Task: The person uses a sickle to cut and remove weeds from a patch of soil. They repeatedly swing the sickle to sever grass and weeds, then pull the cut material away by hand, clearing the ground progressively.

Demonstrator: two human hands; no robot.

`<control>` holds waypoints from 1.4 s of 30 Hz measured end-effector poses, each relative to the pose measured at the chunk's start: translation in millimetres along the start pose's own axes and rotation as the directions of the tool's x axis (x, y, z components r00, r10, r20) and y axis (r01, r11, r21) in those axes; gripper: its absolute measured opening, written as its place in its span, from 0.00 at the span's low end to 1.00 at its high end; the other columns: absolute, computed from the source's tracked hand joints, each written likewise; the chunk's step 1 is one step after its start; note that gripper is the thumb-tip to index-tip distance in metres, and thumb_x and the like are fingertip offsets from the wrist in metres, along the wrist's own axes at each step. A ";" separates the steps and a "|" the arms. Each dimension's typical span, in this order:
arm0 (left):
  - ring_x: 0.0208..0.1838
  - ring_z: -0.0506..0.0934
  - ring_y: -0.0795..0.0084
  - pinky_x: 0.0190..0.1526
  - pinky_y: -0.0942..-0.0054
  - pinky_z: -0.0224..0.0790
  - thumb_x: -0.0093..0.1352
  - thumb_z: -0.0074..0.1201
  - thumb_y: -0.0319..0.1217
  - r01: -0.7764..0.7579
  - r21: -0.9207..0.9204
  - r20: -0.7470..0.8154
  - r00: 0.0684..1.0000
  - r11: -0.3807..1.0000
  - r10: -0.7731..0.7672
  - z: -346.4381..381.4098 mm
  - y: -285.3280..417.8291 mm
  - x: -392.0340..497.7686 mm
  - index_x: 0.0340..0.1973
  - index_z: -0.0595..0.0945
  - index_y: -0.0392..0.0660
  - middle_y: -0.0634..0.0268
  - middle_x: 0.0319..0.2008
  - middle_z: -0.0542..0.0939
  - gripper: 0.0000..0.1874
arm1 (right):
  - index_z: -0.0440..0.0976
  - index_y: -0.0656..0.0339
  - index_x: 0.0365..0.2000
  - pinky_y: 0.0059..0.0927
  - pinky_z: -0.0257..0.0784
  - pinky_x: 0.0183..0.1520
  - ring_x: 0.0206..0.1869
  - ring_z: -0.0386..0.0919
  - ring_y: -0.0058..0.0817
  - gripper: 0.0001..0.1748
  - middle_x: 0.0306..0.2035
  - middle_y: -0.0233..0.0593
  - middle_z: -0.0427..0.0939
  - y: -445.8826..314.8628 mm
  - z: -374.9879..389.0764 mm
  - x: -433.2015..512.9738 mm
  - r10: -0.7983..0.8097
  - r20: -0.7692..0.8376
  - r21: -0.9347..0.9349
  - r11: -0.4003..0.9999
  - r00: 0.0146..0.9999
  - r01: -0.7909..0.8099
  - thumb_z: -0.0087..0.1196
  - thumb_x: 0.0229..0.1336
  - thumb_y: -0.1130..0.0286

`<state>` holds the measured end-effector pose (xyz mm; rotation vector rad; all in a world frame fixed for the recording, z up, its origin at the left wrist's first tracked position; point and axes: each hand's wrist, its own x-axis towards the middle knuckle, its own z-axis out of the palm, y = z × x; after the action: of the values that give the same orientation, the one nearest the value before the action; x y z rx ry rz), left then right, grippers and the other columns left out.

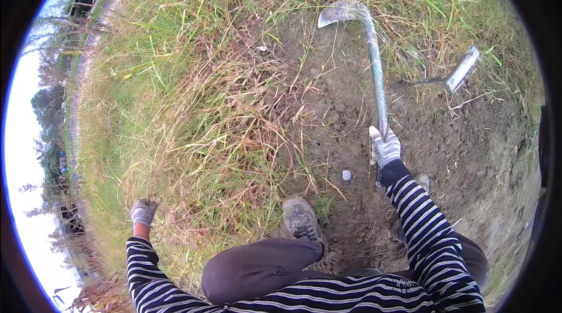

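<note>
My right hand [387, 148], in a grey knit work glove, grips the lower handle of a long-handled sickle [376, 62]. The sickle's curved metal blade [340, 12] points left and lies against the edge of the grass, beyond a patch of bare soil. Out to the left, my left hand [144, 212] wears a similar glove and hovers over or beside the tall grass. Its fingers look curled, but whether anything is in them is too small to make out.
A hoe-like metal tool head [461, 69] with a thin shank lies right of the sickle. Flattened, cut-looking grass [237, 137] covers the ground on the left. A pale stone [347, 175] sits on the soil [333, 128]. My left shoe [303, 218] stands at the grass edge.
</note>
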<state>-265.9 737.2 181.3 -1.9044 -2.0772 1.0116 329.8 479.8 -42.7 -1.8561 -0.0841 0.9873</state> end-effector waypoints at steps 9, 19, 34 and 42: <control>0.39 0.75 0.53 0.42 0.58 0.67 0.52 0.59 0.36 -0.662 0.189 -0.784 0.344 0.725 0.518 -153.3 210.8 -39.8 0.36 0.79 0.46 0.55 0.33 0.78 0.17 | 0.67 0.65 0.35 0.30 0.67 0.10 0.12 0.69 0.26 0.23 0.17 0.37 0.69 -52.3 35.6 46.7 0.021 0.045 -0.218 0.976 0.999 -0.010 0.53 0.54 0.53; 0.62 0.62 0.55 0.58 0.62 0.58 0.59 0.52 0.37 -0.734 -0.154 -0.583 0.608 0.662 0.539 -174.2 585.9 13.6 0.64 0.51 0.45 0.50 0.63 0.58 0.41 | 0.64 0.61 0.30 0.25 0.62 0.07 0.08 0.62 0.20 0.17 0.12 0.29 0.64 -4.8 9.4 -0.4 0.243 0.148 0.018 0.968 0.959 -0.248 0.53 0.55 0.57; 0.41 0.76 0.50 0.42 0.60 0.69 0.59 0.51 0.42 -0.890 -0.102 -0.262 0.456 0.445 0.851 -141.9 550.3 29.5 0.41 0.77 0.42 0.47 0.35 0.79 0.20 | 0.67 0.67 0.39 0.28 0.68 0.17 0.16 0.70 0.27 0.25 0.19 0.38 0.71 10.3 15.8 -21.2 0.225 0.175 -0.200 0.961 0.959 -0.189 0.55 0.53 0.54; 0.34 0.78 0.54 0.36 0.56 0.69 0.56 0.55 0.37 -0.936 0.229 0.116 0.300 0.269 0.947 -93.9 429.9 -28.6 0.42 0.74 0.43 0.53 0.30 0.80 0.19 | 0.68 0.62 0.36 0.25 0.64 0.09 0.12 0.66 0.20 0.20 0.17 0.32 0.69 -19.9 -2.3 -7.6 0.032 0.194 -0.057 0.998 0.980 -0.021 0.55 0.53 0.56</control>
<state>145.0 732.0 21.6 -2.9487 -0.4244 1.2487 333.3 484.7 -22.1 -1.8092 -0.2062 1.1948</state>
